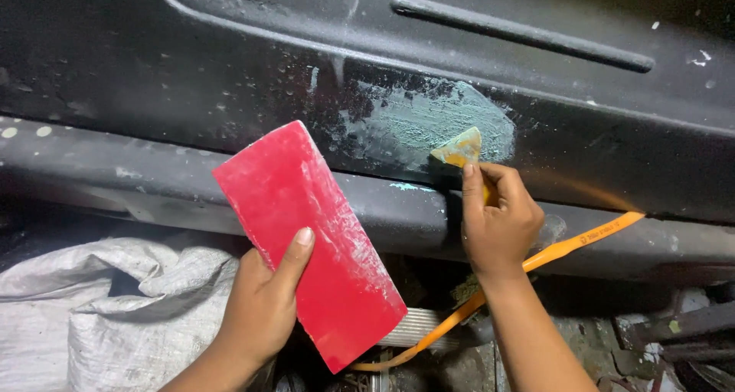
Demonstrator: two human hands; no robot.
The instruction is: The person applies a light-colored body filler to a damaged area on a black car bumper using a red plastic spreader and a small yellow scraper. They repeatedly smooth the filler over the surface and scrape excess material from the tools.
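Note:
My left hand (264,300) grips a flat red rectangular board (310,239) by its lower edge, thumb on its face; white smears run along the board's right side. My right hand (498,220) pinches a small yellow spreader (459,148) and presses its blade against a dark, dusty car body panel (191,78). A patch of pale green filler (436,120) is spread on the panel just above and left of the spreader. A raised moulding strip (521,32) runs across the panel higher up.
A thin orange strap (566,246) runs diagonally behind my right wrist down towards the ground. A crumpled white woven sack (92,300) lies at lower left. Debris and dark metal parts (674,331) sit at lower right.

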